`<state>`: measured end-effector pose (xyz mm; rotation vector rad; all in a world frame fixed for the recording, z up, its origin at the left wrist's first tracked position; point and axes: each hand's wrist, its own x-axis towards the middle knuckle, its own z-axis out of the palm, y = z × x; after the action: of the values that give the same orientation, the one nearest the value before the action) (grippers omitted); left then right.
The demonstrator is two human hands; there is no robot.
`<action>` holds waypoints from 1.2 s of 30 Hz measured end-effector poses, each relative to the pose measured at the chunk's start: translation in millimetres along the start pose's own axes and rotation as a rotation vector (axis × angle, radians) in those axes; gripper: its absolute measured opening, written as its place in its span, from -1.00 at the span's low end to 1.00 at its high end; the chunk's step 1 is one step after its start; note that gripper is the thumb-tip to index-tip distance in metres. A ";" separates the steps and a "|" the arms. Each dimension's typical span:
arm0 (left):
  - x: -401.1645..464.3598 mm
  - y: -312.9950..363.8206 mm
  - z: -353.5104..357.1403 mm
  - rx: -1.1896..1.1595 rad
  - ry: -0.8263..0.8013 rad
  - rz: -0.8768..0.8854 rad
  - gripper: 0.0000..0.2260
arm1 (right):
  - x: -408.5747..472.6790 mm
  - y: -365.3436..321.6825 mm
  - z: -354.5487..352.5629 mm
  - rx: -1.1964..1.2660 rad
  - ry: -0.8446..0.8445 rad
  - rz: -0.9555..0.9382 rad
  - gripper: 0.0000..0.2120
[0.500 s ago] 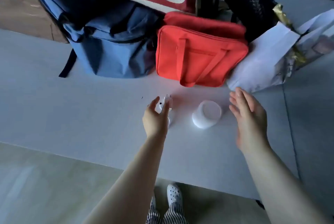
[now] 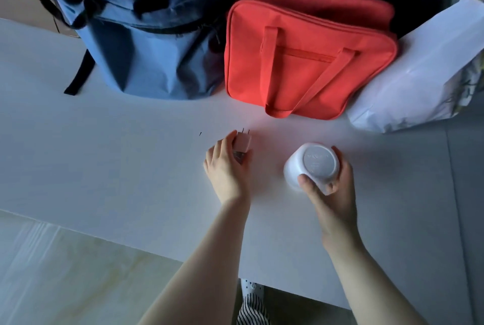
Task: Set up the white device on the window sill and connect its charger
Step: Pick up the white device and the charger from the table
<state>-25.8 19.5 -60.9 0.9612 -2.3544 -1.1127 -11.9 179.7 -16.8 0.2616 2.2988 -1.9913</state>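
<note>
The white device (image 2: 311, 164) is a small round pot-shaped unit, tipped so its flat grey underside faces me. My right hand (image 2: 331, 188) grips it from the right, thumb on its near side, just above the white sill (image 2: 117, 167). The charger (image 2: 242, 142) is a small white plug block with two dark prongs pointing away from me. My left hand (image 2: 227, 167) is closed around its near end, with the block resting on the sill. No cable is visible.
A blue backpack (image 2: 146, 44), a red zip bag (image 2: 309, 57) and a white paper bag (image 2: 424, 73) line the far side of the sill. Dark objects stand behind them. The sill's front edge runs below my forearms, with the floor beyond.
My right hand was open beside the device; now it grips the device and has tipped it up. My left hand stays on the charger. The view has come closer.
</note>
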 end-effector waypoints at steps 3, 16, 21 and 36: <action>2.5 4.3 -10.6 -0.129 -0.063 -0.004 -0.65 | 2.5 -1.0 6.5 -0.116 0.043 -0.064 -0.13; 18.4 19.1 -47.2 -1.054 -0.124 -0.623 -0.67 | 14.7 -33.0 23.8 -0.070 0.108 -0.010 -0.37; 30.4 31.1 -78.1 -1.344 -0.247 -0.743 -0.63 | 13.7 -60.1 37.2 -0.025 0.048 0.010 -0.34; 50.1 22.2 -237.8 -1.684 -0.028 -0.662 -0.61 | -20.7 -159.1 163.2 0.038 -0.411 0.109 -0.37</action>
<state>65.7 -132.9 106.4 0.8561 -0.3599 -2.4937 -28.6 -4.7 117.7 -0.0216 1.9505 -1.8321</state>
